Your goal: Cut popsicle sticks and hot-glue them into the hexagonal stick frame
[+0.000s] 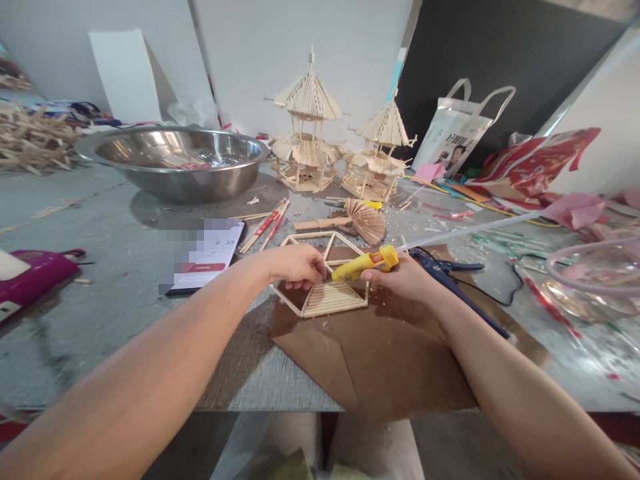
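Note:
My right hand (405, 277) is closed around a yellow hot glue gun (367, 265), with a long clear glue stick (470, 230) coming out of its back end. The gun's tip points left, toward the fingers of my left hand (305, 265). Those fingers are pinched together over a many-sided frame of thin wooden sticks (334, 311); whatever they hold is too small to make out. Parallel sticks fill the frame's near section, while other sections show brown beneath. Under the frame lies a brown sheet (390, 360).
Two stick pagoda models (311, 100) (384, 127) stand behind, beside a steel basin (185, 177). A phone (207, 257), loose sticks (267, 223) and a folded paper fan (367, 220) lie nearby. At right are a dark blue tool (445, 270) and a white bag (450, 137).

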A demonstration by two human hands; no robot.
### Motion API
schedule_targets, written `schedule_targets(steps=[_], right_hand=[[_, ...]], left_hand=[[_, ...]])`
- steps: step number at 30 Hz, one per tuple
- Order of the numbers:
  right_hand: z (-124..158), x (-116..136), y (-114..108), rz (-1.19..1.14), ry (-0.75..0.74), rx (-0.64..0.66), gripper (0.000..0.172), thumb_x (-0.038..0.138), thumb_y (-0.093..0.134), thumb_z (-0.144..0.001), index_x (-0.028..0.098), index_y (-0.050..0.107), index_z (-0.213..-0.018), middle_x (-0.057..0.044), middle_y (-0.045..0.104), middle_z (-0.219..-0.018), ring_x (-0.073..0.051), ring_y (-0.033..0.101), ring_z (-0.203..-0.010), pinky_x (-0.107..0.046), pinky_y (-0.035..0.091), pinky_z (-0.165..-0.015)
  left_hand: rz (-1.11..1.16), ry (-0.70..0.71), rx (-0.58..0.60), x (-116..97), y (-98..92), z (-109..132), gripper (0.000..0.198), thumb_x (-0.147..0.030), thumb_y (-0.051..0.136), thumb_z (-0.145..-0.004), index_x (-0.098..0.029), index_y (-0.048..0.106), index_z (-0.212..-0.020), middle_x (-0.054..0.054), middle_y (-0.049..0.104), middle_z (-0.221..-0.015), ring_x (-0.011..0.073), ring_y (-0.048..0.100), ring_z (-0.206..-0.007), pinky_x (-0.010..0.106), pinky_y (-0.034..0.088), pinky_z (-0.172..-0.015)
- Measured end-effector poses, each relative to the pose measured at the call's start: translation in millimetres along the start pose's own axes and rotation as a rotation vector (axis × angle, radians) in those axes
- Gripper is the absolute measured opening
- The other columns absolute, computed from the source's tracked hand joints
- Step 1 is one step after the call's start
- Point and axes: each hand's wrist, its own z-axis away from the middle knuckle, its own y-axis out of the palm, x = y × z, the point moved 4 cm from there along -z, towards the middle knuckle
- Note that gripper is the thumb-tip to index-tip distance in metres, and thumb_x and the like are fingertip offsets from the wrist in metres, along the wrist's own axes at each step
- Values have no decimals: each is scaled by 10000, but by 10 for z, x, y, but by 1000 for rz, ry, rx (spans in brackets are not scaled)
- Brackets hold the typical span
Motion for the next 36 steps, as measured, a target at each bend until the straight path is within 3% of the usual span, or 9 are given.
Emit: schedule_targets(steps=[13, 23, 27, 33, 36], right_hand=[[37, 59, -148, 50, 52, -39, 327, 477, 641, -551, 169, 593, -648, 28, 513, -556, -87, 427, -498, -231, 369, -491], [61, 22, -221, 60, 103, -76, 347, 466, 649, -543, 168, 623, -719, 9, 581, -618, -105, 489, -527, -240, 400, -518], [103, 82, -263, 45, 158, -92, 327, 454, 642, -552, 162, 602, -695, 23, 542, -527, -86, 454, -452, -226, 376, -454], [49, -11, -434, -23, 183, -279, 363, 517, 597, -572, 168, 562, -664, 38, 512, -466, -43, 330, -321, -195, 269, -320], [5, -93, -532, -17, 129, -426, 396, 554, 536, -626, 159, 554, -638, 55, 423, -367, -50, 326, -300, -190, 257, -311]], left_hand=[[-4, 2, 12, -7, -3, 2, 187, -229, 479, -654, -158, 524, -821, -45, 467, -505, 53, 381, -366, 185, 325, -366], [17, 20, -3, 18, 2, -8, 160, -217, 482, -647, -169, 522, -794, -46, 468, -497, 54, 388, -373, 172, 311, -346], [37, 21, -7, 33, 8, -9, 151, -242, 492, -652, -171, 523, -782, -48, 463, -497, 49, 367, -365, 176, 290, -343], [17, 44, -56, 46, -26, 5, 206, -338, 488, -670, -179, 539, -791, -48, 482, -506, 52, 333, -349, 201, 250, -354], [-8, 90, -150, 16, -75, 18, 244, -391, 472, -676, -172, 563, -737, -42, 488, -495, 57, 339, -361, 210, 253, -380]])
